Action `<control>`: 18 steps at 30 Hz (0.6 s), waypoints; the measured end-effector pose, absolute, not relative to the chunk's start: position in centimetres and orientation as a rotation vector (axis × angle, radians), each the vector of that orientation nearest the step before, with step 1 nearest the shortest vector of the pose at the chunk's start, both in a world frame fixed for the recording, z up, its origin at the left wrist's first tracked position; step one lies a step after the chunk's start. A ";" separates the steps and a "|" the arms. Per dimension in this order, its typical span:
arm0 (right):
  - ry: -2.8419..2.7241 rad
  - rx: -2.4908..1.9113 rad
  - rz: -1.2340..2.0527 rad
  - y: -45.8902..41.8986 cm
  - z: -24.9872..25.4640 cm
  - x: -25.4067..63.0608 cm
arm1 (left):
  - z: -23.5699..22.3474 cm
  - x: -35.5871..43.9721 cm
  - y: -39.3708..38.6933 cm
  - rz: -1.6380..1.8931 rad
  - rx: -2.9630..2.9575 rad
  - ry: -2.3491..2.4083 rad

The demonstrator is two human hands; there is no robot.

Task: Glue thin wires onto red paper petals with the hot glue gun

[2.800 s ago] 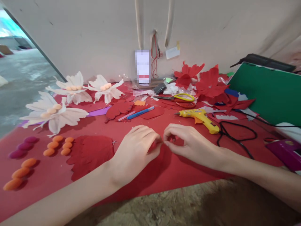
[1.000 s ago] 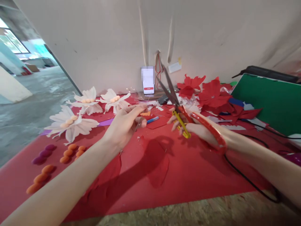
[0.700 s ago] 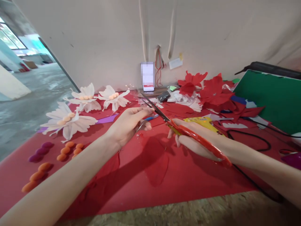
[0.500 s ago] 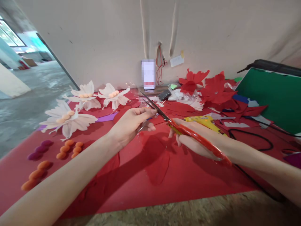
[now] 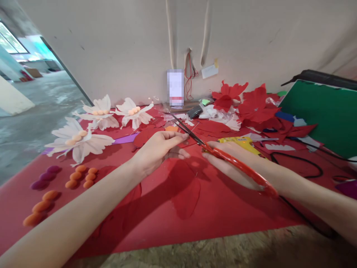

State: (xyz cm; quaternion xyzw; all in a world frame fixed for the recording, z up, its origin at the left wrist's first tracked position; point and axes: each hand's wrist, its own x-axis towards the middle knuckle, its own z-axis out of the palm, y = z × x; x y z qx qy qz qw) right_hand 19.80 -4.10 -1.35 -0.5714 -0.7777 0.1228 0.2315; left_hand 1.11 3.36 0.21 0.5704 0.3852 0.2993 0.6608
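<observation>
My right hand grips a pair of scissors with red handles. Their dark blades point away to the upper left and lie nearly together. Beside the blades, my left hand has its thumb and index finger pinched, with the other fingers curled loosely below. Whatever sits in that pinch is too small or hidden to make out. Under both hands, a red petal-shaped piece lies flat on the red table cover. A yellow glue gun rests just beyond my right hand.
White fabric flowers stand at the left, with orange pompom strips and a purple strip nearer. Red flowers, scraps and a green board fill the right. A phone leans against the wall.
The scissor blades have come closer together. Both hands have shifted slightly right. A thin shiny piece visible below my left fingers before no longer shows.
</observation>
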 end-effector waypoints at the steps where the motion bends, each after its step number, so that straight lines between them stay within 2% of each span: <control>1: -2.133 -1.583 0.359 -4.0 -1.6 20.2 | 0.2 1.1 3.3 0.670 1.294 0.871; 8: -2.114 -1.635 0.529 -3.5 -2.7 21.7 | 0.2 1.1 3.1 0.601 1.328 0.884; 18: -2.136 -1.830 0.652 -3.7 -1.3 20.1 | 0.4 1.6 2.7 0.509 1.329 0.930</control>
